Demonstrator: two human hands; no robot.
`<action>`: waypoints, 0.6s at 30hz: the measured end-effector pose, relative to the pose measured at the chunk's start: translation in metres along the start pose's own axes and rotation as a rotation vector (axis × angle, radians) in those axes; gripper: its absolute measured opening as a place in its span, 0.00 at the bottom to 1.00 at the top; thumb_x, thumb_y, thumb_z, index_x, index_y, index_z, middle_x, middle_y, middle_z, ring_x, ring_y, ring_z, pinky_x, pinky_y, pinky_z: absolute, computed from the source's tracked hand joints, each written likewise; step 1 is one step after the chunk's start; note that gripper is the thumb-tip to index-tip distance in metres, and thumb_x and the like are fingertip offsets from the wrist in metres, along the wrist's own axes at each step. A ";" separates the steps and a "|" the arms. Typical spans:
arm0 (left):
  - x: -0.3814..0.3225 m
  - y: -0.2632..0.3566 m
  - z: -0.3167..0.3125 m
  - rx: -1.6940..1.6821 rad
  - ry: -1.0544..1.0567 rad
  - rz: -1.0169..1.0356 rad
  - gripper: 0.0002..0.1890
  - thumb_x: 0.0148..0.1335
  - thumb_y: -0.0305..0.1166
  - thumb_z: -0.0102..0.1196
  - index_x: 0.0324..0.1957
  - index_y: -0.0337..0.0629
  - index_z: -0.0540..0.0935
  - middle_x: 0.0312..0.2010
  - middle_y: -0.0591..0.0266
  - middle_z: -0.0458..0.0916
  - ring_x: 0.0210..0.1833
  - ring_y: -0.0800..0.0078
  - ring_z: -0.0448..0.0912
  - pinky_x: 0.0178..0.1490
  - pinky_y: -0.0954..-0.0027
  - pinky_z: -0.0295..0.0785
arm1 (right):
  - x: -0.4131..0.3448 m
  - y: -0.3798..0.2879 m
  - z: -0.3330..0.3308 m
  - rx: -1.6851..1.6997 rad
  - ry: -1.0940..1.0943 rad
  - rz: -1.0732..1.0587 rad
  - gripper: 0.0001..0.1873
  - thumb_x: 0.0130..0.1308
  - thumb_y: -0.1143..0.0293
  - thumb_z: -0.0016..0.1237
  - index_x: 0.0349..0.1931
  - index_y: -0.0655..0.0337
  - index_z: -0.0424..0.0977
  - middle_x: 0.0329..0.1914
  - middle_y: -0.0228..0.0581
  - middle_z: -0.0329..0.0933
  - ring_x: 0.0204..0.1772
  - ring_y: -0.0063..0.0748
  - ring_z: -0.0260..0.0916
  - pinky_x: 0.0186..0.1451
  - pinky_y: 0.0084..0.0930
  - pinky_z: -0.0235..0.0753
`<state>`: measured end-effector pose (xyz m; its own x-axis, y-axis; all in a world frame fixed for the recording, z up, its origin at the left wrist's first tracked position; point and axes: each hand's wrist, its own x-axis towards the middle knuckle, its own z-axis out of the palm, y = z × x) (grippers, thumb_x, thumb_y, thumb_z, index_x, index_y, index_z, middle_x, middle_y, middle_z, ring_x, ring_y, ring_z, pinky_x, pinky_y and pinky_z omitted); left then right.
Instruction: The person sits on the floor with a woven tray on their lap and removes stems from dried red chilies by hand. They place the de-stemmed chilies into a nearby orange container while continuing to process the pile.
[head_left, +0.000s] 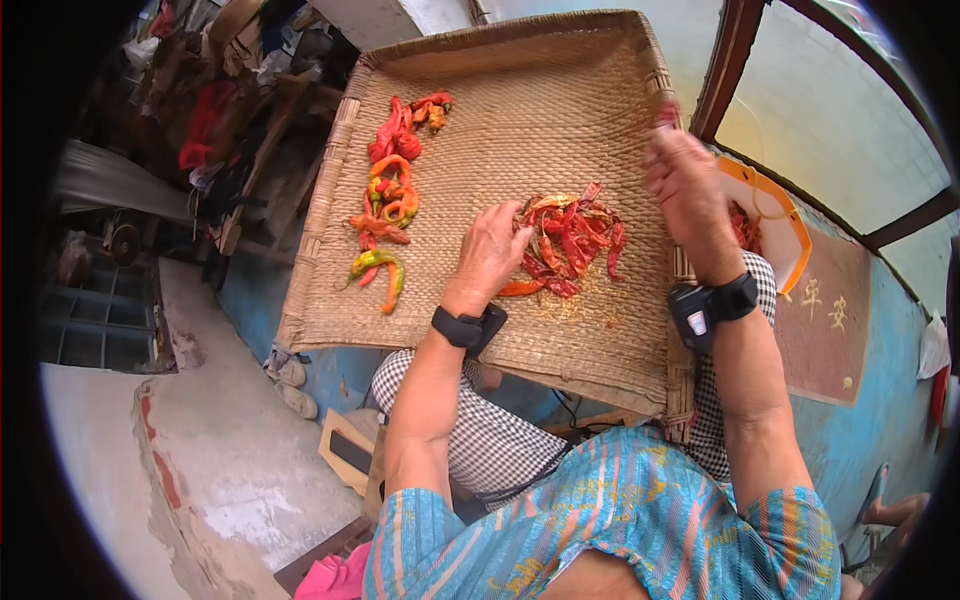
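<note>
A woven tray (480, 165) with raised sides lies across my lap. My left hand (495, 244) touches the left edge of a pile of dried red chili peppers (577, 232); whether its fingers hold one is hidden. Pale seeds (566, 311) are scattered on the weave just below the pile. Above the tray's right rim, my right hand (681, 169) is blurred, its fingers closed on a red dried chili pepper (667, 114). Fresher red, orange and green-yellow peppers (391, 191) lie in a loose column along the tray's left side.
Right of the tray stands a white tub with an orange rim (793, 225), holding red peppers (742, 225). A reddish mat with writing (825, 330) lies beyond it. Cluttered wood and bags (247, 97) fill the upper left. Part of another person (896, 514) shows at lower right.
</note>
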<state>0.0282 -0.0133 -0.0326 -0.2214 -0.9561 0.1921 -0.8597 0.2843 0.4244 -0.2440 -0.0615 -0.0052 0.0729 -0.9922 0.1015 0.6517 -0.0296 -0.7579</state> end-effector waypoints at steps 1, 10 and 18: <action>-0.002 -0.002 0.005 0.043 0.016 0.029 0.23 0.61 0.32 0.62 0.56 0.34 0.74 0.41 0.42 0.80 0.45 0.46 0.80 0.50 0.54 0.75 | 0.007 -0.008 -0.010 0.144 0.088 -0.022 0.09 0.71 0.63 0.54 0.34 0.56 0.75 0.30 0.28 0.75 0.29 0.15 0.65 0.31 0.13 0.66; 0.004 -0.011 0.018 0.035 0.008 -0.027 0.16 0.61 0.28 0.60 0.51 0.40 0.77 0.37 0.51 0.83 0.39 0.53 0.82 0.44 0.57 0.77 | 0.012 -0.037 -0.035 0.560 0.175 -0.110 0.14 0.72 0.57 0.51 0.38 0.60 0.75 0.27 0.28 0.68 0.29 0.24 0.62 0.32 0.22 0.65; 0.004 0.008 -0.009 -0.834 0.005 -0.265 0.08 0.69 0.26 0.57 0.47 0.37 0.78 0.37 0.69 0.83 0.38 0.85 0.79 0.40 0.81 0.75 | -0.014 0.011 0.026 -0.454 -0.188 0.282 0.11 0.72 0.63 0.52 0.39 0.62 0.77 0.25 0.25 0.71 0.24 0.14 0.64 0.25 0.15 0.67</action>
<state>0.0249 -0.0143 -0.0205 -0.0585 -0.9983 -0.0015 -0.2649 0.0141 0.9642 -0.2183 -0.0449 0.0014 0.3574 -0.9318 -0.0641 0.2004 0.1435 -0.9692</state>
